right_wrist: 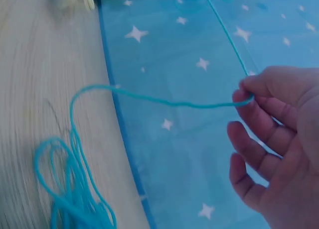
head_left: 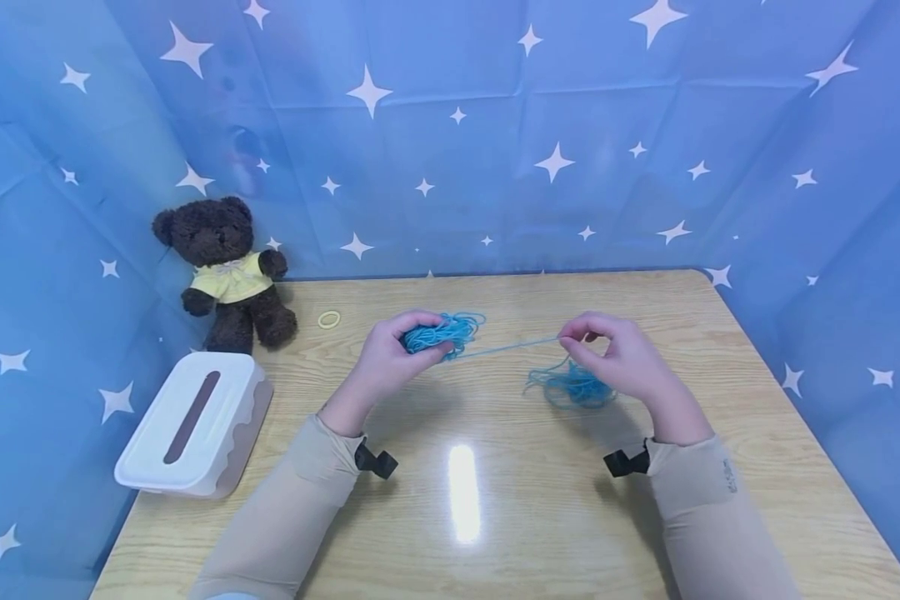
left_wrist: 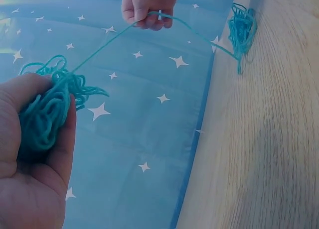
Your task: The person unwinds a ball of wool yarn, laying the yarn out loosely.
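Right hand [right_wrist: 295, 152] pinching blue yarn strand [right_wrist: 199, 106], loose loops [right_wrist: 77, 209] on table [right_wrist: 30, 74]

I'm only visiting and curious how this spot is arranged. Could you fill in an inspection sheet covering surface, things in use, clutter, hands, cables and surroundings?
Surface: light wood-grain table, with a bright glare patch.
Job's things: raised bundle of turquoise yarn; loose pile of turquoise yarn on the table; thin turquoise strand running between them.
Clutter: dark-brown plush bear in yellow shirt; white slotted-lid box; pale yellow ring.
Hands: left hand grips the bundle; right hand pinches the strand.
Cables: nothing seen.
Surroundings: blue star-patterned fabric curtain.
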Motion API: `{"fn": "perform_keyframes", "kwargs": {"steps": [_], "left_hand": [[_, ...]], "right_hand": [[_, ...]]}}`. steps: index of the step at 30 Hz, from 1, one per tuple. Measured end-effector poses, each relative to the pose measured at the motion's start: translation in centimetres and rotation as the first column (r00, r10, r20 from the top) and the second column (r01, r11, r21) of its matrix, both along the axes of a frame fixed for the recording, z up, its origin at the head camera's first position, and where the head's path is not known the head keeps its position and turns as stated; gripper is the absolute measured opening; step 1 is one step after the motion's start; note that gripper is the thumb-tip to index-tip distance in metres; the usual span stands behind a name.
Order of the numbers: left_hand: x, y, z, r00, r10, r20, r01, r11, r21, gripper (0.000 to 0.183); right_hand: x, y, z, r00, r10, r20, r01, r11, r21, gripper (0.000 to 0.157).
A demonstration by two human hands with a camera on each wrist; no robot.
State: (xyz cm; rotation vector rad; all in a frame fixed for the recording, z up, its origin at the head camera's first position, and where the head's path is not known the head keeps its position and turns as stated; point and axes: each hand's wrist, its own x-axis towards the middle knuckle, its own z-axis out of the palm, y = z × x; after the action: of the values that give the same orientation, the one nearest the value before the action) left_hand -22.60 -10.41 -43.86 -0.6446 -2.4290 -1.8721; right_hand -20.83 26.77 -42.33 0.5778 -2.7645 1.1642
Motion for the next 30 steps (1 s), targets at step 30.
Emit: {"fn": "perform_keyframes", "kwargs": {"steps": [30], "left_hand": [[-0.1, 0.0, 0.1, 0.998, 0.058, -0.034, -0.059, 0.998, -0.031, 0.03]], "right_hand": [[-1.1, 8.1, -0.8, 0.964, -0.136, 0.226, 0.045, 0.928, 0.369, 0.015]]}}
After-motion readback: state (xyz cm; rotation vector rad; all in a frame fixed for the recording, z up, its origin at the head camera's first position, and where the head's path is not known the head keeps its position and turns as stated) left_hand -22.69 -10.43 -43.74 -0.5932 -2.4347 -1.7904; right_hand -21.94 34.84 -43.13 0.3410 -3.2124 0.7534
